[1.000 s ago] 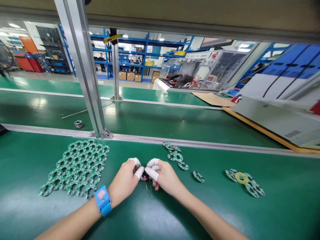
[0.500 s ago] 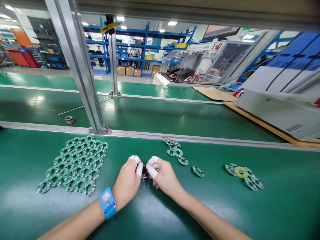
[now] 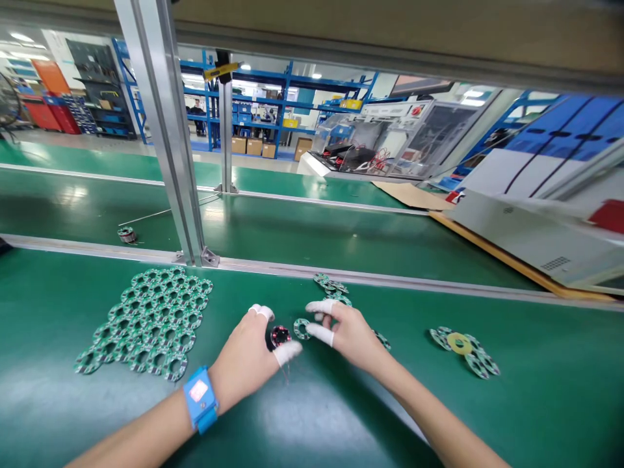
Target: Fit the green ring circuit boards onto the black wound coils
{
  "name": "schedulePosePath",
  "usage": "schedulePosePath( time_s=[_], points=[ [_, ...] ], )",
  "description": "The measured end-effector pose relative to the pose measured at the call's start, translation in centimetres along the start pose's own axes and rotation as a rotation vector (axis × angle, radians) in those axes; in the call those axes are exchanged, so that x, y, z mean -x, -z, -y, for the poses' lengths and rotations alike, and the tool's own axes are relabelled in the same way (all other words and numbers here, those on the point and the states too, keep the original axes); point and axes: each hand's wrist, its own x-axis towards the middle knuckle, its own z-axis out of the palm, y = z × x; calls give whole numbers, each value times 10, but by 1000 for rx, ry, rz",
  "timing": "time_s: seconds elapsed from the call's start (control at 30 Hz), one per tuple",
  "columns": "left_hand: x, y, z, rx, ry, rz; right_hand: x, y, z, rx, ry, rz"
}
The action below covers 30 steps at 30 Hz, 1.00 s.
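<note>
My left hand (image 3: 251, 351) curves around a small round motor stator with red and black windings (image 3: 281, 336). Its thumb lies across the stator's lower right edge, while the fingertips stand apart above it on the left. Thin wires trail from the stator toward me. Just to the right is a green ring-shaped circuit board (image 3: 301, 329). The thumb of my right hand (image 3: 344, 331) is at that board's right edge, with the index finger raised apart from it. White finger cots cover several fingertips on both hands.
Ring boards (image 3: 146, 318) lie in a sheet-like group on the left. More ring boards (image 3: 329, 283) are partly hidden behind my right hand. At the right, a yellow ring (image 3: 459, 343) rests among several boards. Another stator (image 3: 127, 234) sits beyond the metal rail near an upright post (image 3: 166, 130).
My hands have moved apart; the right has shifted right and its fingers have spread. The left has loosened around the stator. A ring board now shows between the hands. The view has tilted slightly.
</note>
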Motion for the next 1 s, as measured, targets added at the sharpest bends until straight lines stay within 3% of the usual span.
schedulePosePath(
  time_s=[0.1,0.23,0.33,0.53,0.77,1.0],
  points=[
    [0,1,2,-97,-14,100,1,3,-6,225,137,93],
    [-3,0,6,-196,-38,124,0,0,-6,335,121,164],
    [-4,-1,7,-260,-54,109,1,-1,0,300,118,106],
    [-4,-2,6,-335,-86,78,9,-24,21,-102,131,-10],
    [-5,-5,6,-366,-69,72,16,-34,17,-17,276,-94],
    [-4,-6,7,-371,-65,74,16,-36,16,116,342,-73]
  ],
)
